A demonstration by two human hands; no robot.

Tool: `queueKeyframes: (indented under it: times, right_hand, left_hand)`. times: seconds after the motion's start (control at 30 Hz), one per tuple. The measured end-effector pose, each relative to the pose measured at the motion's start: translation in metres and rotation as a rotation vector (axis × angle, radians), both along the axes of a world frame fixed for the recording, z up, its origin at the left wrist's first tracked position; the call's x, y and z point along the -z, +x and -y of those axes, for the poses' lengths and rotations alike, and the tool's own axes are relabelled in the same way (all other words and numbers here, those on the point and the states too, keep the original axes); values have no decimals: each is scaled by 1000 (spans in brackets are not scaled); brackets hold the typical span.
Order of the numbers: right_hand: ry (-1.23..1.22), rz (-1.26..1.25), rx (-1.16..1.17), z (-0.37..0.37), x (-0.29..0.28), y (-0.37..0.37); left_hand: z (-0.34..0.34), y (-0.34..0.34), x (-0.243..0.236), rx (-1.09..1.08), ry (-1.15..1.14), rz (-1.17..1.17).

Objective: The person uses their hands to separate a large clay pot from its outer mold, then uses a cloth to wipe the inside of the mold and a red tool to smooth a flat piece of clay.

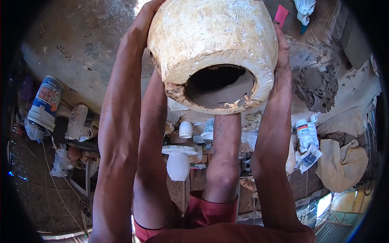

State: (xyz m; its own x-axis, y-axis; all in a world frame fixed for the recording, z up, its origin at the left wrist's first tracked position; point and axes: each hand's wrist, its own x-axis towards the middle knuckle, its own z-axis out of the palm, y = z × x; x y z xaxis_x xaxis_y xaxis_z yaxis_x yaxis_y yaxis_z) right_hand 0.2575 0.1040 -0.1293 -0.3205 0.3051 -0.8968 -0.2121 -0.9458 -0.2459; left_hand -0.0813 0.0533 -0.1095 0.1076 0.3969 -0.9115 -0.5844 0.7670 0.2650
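1. Grey, scuffed floor (89, 52) spreads out to the left of the left hand (149, 16), marked with dark smears.
2. Well back from both hands, toward the body, a brown surface (44, 194) runs along; floor or wall, I cannot tell. Past the right elbow, daylight shows through a bright gap (324, 204).
3. Between the hands sits a big cream-coloured hollow mould (210, 36), its round mouth facing the body, the rim chipped, smooth grey clay (237, 91) lining the inside.
4. Left palm presses on one flank and the right hand (282, 48) on the other, clasping it. Most fingers go out of sight around the form, so I cannot tell how far they spread.
5. Just beside the right fingertips is a pink strip (281, 15); farther right, a lumpy heap of dark clay (316, 87), and nearer the body a crumpled beige cloth (342, 166).
6. Well left of the left forearm stands a labelled paint bucket (45, 101), tilted in my sight.
7. Below the hands, bare legs (225, 162) get in the way, partly blocking a white disc (172, 150), a rounded white form (178, 167) and a small white pot (185, 129).
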Motion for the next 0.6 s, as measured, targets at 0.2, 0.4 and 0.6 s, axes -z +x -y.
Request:
queueKeyframes:
  times: [0.2,0.4,0.6]
  right_hand:
    - [52,73,9,-3,0,-1]
    - [44,114,-22,-4,-4,-6]
    - [-12,79,-128,-6,-1,-10]
  left_hand:
    - [-12,-1,5,36,7,-62]
    - [-7,-6,11,29,-17,-16]
    - [32,-13,25,30,-50,-14]
